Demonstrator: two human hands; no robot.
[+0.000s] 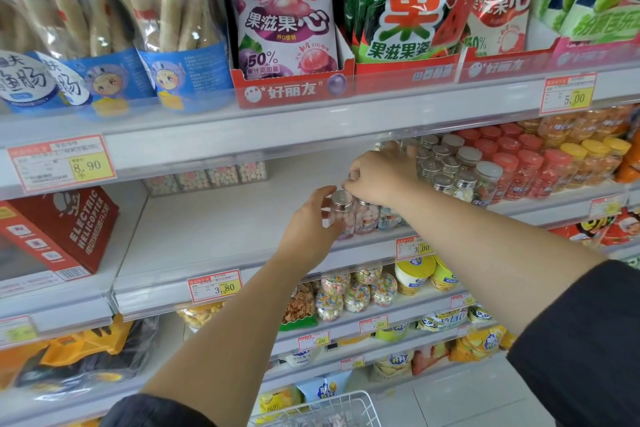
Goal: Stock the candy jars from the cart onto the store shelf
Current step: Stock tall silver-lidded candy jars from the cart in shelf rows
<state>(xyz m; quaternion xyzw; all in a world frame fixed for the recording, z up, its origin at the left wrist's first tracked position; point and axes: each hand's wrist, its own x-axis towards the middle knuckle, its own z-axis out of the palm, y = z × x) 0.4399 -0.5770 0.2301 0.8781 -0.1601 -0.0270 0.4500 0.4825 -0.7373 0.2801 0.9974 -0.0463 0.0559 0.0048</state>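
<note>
My left hand [311, 218] grips a small clear candy jar [343, 215] with a silver lid, standing it at the front of the white middle shelf [221, 229]. Two more jars [367, 215] stand right beside it. My right hand [381, 177] reaches over them with curled fingers at the lid of a jar that the hand mostly hides. Behind it stands a group of several silver-lidded jars [450, 166]. The wire cart [329, 409] shows at the bottom edge.
A red helicopter box [65, 229] lies at the shelf's left. Clear candy boxes [207, 177] line the back. Red and yellow lidded jars [540, 163] fill the right. Snack bags [284, 10] sit on the shelf above, more packets [353, 291] below.
</note>
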